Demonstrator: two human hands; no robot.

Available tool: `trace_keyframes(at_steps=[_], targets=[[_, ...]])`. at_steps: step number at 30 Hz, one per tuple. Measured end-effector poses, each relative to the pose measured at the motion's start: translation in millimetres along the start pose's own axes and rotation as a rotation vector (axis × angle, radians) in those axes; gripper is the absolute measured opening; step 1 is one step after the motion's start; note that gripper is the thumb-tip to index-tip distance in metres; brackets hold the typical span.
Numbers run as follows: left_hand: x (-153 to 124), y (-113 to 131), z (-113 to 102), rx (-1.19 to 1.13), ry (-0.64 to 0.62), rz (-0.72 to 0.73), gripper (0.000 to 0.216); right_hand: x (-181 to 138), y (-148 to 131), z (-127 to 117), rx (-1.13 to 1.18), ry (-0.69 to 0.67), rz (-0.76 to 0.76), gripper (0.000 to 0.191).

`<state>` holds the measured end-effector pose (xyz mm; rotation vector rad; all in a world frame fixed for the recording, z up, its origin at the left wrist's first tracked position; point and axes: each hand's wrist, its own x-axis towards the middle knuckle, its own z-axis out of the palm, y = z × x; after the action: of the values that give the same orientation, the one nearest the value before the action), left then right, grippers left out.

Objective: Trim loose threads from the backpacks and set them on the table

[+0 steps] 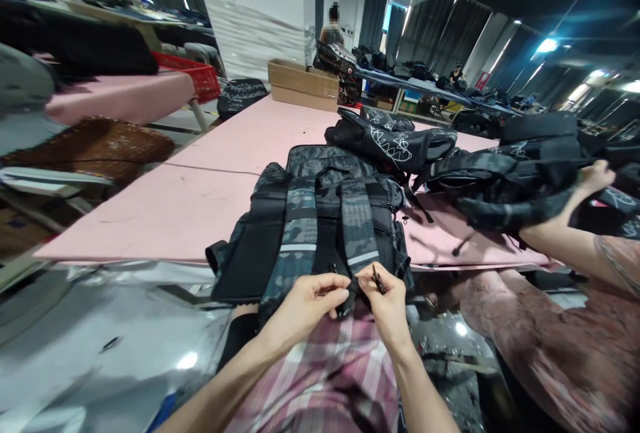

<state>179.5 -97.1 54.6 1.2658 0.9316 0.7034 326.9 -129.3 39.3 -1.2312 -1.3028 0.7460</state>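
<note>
Head: black bag [395, 142] beside camouflage backpack [327, 220]

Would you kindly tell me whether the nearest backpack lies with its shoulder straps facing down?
No, the two shoulder straps face up, running along the upper side of the backpack.

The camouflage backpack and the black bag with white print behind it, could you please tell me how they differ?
The camouflage backpack shows pale-banded shoulder straps; the black bag shows white line drawing. The backpack overhangs the pink table's near edge; the bag lies farther back. Both are dark.
</note>
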Motion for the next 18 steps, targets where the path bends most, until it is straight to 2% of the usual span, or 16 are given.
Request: trace_keyframes(at_steps=[2,5,8,12,18], targets=[[1,-2,3,-0.067,0.011,-0.044,0.028,-1,3,2,-0.023,0.011,-0.001,0.02],[2,-6,5,-0.148,0.133,-0.064,0.03,-6,10,2,-0.104,0.109,0.004,0.009],[3,-8,5,-0.29,0.193,-0.081,0.036,-15,15,-2,-0.248,0.22,-0.021,0.026],[4,-8,4,-0.362,0.204,-0.085,0.034,-27,14,-6,-0.4,0.223,-0.169,0.015],[4,-8,7,-0.343,0.199,-0.05,0.029,-25,10,-3,-0.56,0.192,-0.389,0.013]])
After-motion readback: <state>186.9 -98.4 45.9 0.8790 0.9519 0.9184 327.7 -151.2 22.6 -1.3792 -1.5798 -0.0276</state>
